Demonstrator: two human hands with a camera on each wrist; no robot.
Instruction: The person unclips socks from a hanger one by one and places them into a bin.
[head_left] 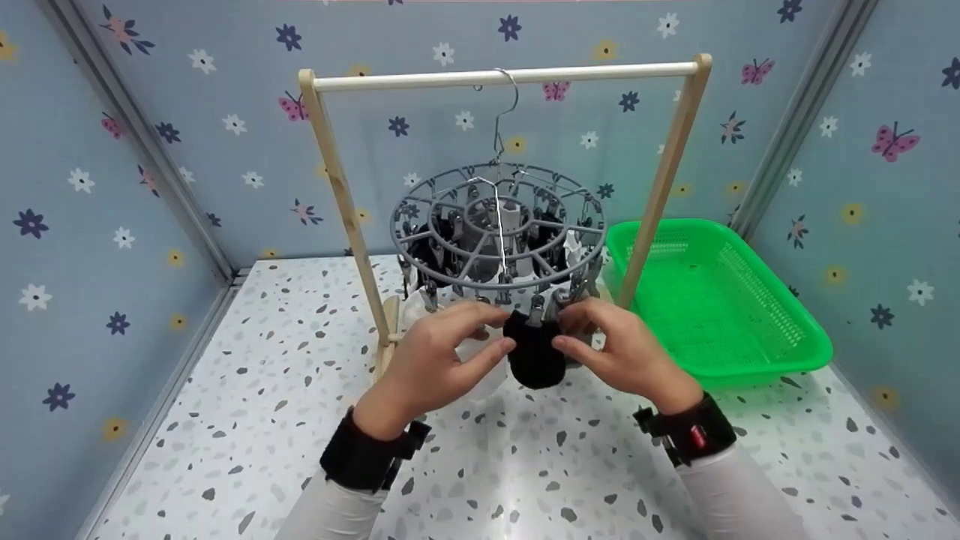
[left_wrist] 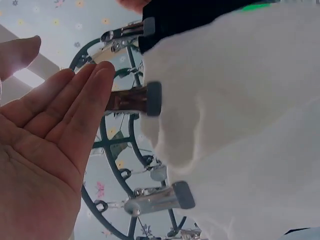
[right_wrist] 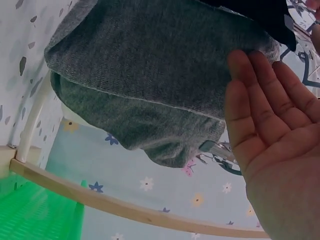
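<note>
A black sock (head_left: 536, 356) hangs from a clip (head_left: 537, 309) at the front of a round grey clip hanger (head_left: 442, 279). My left hand (head_left: 446, 356) is at its left edge, thumb and fingers apart. In the left wrist view its fingers extend beside a clip (left_wrist: 135, 100) that holds a white sock (left_wrist: 235, 85). On the other side, my right hand (head_left: 630, 352) has its thumb by the black sock's right edge. The right wrist view shows its straight fingers against or close beside a hanging grey sock (right_wrist: 140, 60); contact is hard to tell.
The hanger hooks over the bar (head_left: 420, 80) of a wooden stand (head_left: 349, 202). Several other dark and light pieces hang around the ring. A green plastic basket (head_left: 814, 349) sits on the speckled table (head_left: 247, 420) at the right, behind a stand leg. Flower-patterned walls enclose the table.
</note>
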